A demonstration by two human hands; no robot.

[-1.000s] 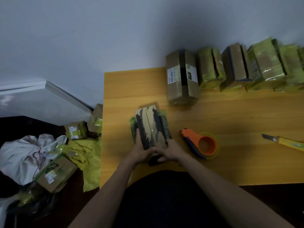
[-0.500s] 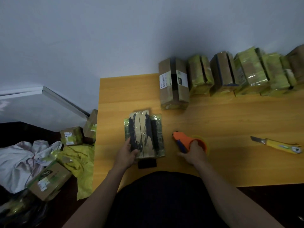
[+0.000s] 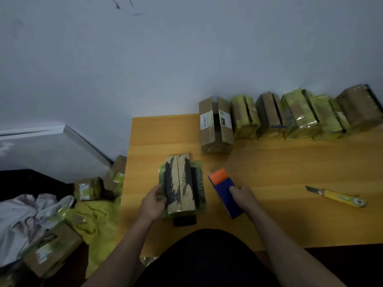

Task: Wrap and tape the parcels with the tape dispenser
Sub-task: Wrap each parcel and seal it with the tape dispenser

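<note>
The right hand curls round the blue-and-orange tape dispenser, holding it tilted just right of the parcel. The left hand grips the parcel's left side, fingers bent against it. That parcel lies flat near the front left of the tabletop, partly wrapped in green film with dark strips along its top. A row of wrapped parcels stands along the wall. A yellow utility knife lies well to the right.
</note>
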